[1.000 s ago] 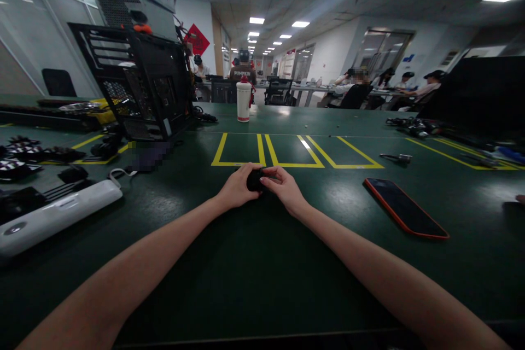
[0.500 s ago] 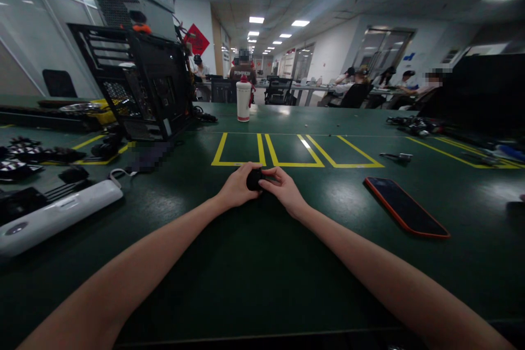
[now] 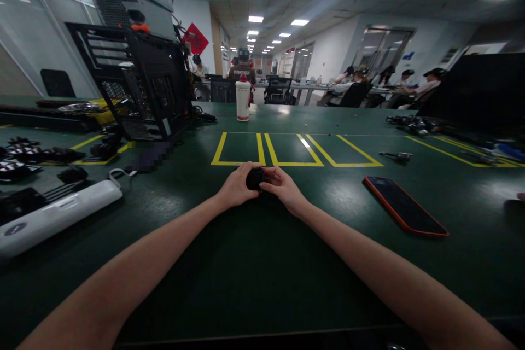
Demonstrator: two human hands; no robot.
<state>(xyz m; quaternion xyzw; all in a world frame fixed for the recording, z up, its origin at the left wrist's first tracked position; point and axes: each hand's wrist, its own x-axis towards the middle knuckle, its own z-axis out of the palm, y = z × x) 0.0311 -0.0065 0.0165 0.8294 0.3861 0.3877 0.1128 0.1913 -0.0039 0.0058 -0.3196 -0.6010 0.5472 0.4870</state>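
Observation:
A small round black object is held between my two hands over the green table, just in front of the yellow tape marks. My left hand wraps its left side, fingers over the top and thumb below. My right hand grips its right edge with thumb and fingertips. The fingers cover much of the object, and its details are too dark to make out.
An orange-edged phone lies at right, with a small dark tool behind it. A white bottle stands beyond the tape. Left are a black computer case and a white power strip. People sit in the background.
The fingers of my right hand have shifted slightly on the black object's edge. Both hands otherwise keep their place, and the view has moved very slightly.

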